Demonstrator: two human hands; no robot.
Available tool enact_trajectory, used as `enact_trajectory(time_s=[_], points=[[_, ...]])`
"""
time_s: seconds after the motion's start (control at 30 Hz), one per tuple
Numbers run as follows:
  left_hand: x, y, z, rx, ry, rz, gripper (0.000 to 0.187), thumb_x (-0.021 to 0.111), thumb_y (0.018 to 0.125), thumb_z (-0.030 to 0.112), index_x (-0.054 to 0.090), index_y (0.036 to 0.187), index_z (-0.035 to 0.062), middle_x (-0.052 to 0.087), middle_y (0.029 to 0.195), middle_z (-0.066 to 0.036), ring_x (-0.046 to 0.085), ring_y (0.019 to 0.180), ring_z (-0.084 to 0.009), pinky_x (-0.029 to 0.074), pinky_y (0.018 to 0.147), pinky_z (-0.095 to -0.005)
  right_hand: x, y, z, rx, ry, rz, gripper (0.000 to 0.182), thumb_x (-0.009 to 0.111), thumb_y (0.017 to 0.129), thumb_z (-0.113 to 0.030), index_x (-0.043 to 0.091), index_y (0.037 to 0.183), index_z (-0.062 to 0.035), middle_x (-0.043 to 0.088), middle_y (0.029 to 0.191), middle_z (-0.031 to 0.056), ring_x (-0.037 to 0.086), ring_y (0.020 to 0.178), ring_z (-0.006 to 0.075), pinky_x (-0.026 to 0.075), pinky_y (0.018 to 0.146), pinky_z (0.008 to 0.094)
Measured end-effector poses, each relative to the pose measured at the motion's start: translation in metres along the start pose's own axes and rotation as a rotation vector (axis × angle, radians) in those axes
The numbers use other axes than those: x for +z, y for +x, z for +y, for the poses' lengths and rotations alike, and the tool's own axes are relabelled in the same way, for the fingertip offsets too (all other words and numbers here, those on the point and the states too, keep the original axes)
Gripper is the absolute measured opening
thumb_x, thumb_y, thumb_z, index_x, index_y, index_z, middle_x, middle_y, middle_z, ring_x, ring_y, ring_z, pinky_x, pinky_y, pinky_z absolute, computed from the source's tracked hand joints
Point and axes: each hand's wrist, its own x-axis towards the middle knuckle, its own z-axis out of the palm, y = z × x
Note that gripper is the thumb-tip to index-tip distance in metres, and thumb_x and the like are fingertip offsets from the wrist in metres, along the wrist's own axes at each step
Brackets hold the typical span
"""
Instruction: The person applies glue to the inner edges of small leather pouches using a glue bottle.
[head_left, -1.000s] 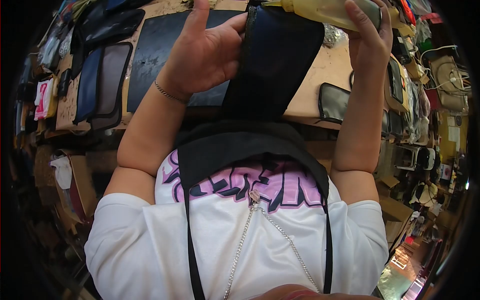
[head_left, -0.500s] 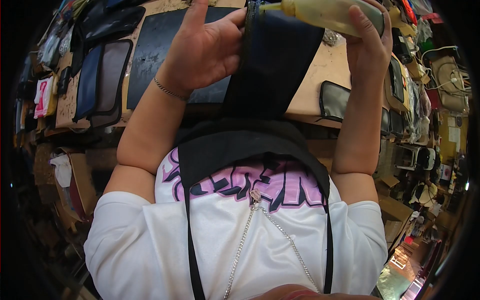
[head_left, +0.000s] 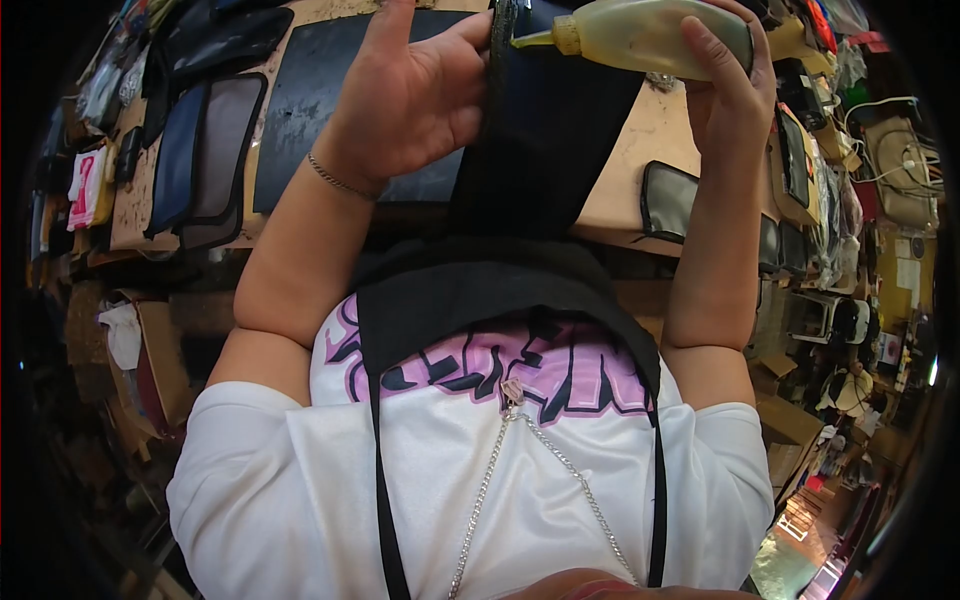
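My right hand [head_left: 735, 95] is wrapped around a translucent, yellowish squeeze bottle [head_left: 640, 38] held on its side. The bottle's thin nozzle points left, its tip at the left edge of a black, flexible-looking panel [head_left: 545, 130]. This panel stretches from the top of the view down toward my lap. A narrow, rough-looking strip runs along its left edge. At that edge my left hand [head_left: 415, 105] supports the panel, with the fingertips hidden behind it and the thumb stretched upward, apart from the panel.
A large dark sheet [head_left: 310, 110] lies on the tabletop [head_left: 625, 185] beyond my left forearm. Blue and grey edged pieces [head_left: 215, 150] are farther left, with a pink-and-white packet [head_left: 87, 190]. A small black-bordered piece [head_left: 670, 198] lies by my right forearm. Clutter lines both sides.
My right hand has shifted the bottle slightly left and down, and its nozzle has moved down along the panel's left edge. My left hand is nearly unchanged.
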Motion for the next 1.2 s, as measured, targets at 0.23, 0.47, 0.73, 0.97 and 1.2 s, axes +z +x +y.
enact_trajectory(time_s=[0.23, 0.47, 0.73, 0.97, 1.2], points=[[0.013, 0.001, 0.005, 0.029, 0.066, 0.117, 0.109, 0.015, 0.086, 0.087, 0.030, 0.151, 0.0001, 0.046, 0.148, -0.020, 0.048, 0.135, -0.0322, 0.038, 0.113, -0.0444, 0.000, -0.016, -0.003, 0.049, -0.079, -0.101, 0.040, 0.080, 0.080, -0.011, 0.057, 0.113, -0.0058, 0.065, 0.097, 0.0053, 0.063, 0.089, 0.0138, 0.049, 0.082, 0.0263], [-0.004, 0.002, 0.011, 0.154, -0.062, 0.091, 0.110, 0.014, 0.087, 0.086, 0.024, 0.154, -0.0004, 0.040, 0.152, -0.024, 0.045, 0.137, -0.0382, 0.034, 0.115, -0.0491, -0.053, -0.006, -0.041, -0.165, 0.180, -0.521, 0.058, 0.079, 0.082, -0.024, 0.050, 0.127, -0.0006, 0.060, 0.122, 0.0244, 0.065, 0.109, 0.0316, 0.056, 0.089, 0.0413], [-0.025, 0.005, 0.013, 0.113, -0.068, -0.086, 0.117, 0.012, 0.082, 0.091, 0.025, 0.155, 0.0002, 0.040, 0.152, -0.024, 0.042, 0.138, -0.0388, 0.031, 0.116, -0.0507, -0.053, -0.007, -0.032, -0.162, -0.566, -0.048, 0.047, 0.079, 0.083, -0.012, 0.056, 0.123, -0.0042, 0.067, 0.118, 0.0191, 0.063, 0.111, 0.0254, 0.049, 0.099, 0.0357], [-0.004, 0.003, 0.010, 0.029, -0.055, 0.059, 0.116, 0.014, 0.081, 0.091, 0.023, 0.156, 0.0028, 0.038, 0.154, -0.022, 0.042, 0.139, -0.0380, 0.032, 0.115, -0.0505, -0.012, -0.027, 0.005, -0.004, -0.149, -0.190, 0.045, 0.079, 0.082, -0.007, 0.057, 0.122, -0.0018, 0.067, 0.110, 0.0121, 0.065, 0.102, 0.0193, 0.051, 0.092, 0.0303], [-0.005, 0.002, 0.008, 0.032, -0.123, -0.002, 0.113, 0.016, 0.083, 0.090, 0.022, 0.157, 0.0051, 0.038, 0.155, -0.021, 0.041, 0.140, -0.0372, 0.033, 0.115, -0.0503, 0.005, -0.014, 0.003, 0.016, -0.165, -0.117, 0.041, 0.081, 0.080, -0.012, 0.057, 0.113, -0.0062, 0.065, 0.098, 0.0053, 0.063, 0.091, 0.0139, 0.049, 0.083, 0.0262]])
